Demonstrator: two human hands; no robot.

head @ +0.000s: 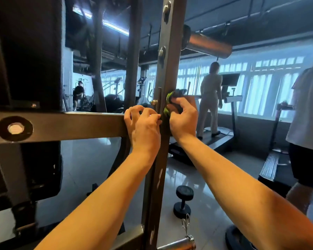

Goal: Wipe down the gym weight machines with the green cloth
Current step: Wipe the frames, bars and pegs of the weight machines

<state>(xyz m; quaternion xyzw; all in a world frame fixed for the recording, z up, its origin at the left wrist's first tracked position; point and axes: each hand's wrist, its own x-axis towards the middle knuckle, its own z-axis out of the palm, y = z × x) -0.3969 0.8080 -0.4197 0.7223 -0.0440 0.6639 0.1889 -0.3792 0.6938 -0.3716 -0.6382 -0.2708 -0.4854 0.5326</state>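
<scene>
A grey metal upright post (pixel 167 56) of the weight machine runs through the middle of the view, with a horizontal crossbar (pixel 70 125) joining it from the left. My right hand (pixel 183 117) grips the bunched green cloth (pixel 168 103) and presses it against the right side of the post. My left hand (pixel 143 123) rests with curled fingers on the crossbar's end, right at the joint with the post. Most of the cloth is hidden inside my right fist.
Black padded machine parts (pixel 25 51) fill the left. A dumbbell (pixel 182 199) and a cable handle with a carabiner (pixel 185 237) lie low on the glossy floor. One person walks on a treadmill (pixel 222 139) behind; another person (pixel 307 123) stands close at the right edge.
</scene>
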